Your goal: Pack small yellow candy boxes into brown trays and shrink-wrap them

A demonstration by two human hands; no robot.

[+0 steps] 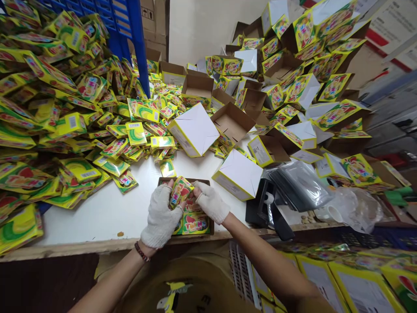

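My left hand (161, 213), in a white fingerless glove, is closed around a small yellow-green candy box (180, 192) with a watermelon print. Opposite it, my right hand (210, 201), gloved the same way, reaches the box's right side; its fingertips are partly hidden, so whether it grips the box cannot be told. Both hands are above an open brown carton (211, 226) at the table's front edge. Inside that carton lie more candy boxes of the same print, one with large "TWINS"-like lettering.
Loose candy boxes form a big heap (65, 113) on the left, beside a blue plastic crate (133, 39). Empty display cartons (233, 121) are piled at the back and right. A black tape dispenser (269, 208) and clear plastic bags (299, 182) lie on the right. Packed yellow cartons (322, 278) stand below.
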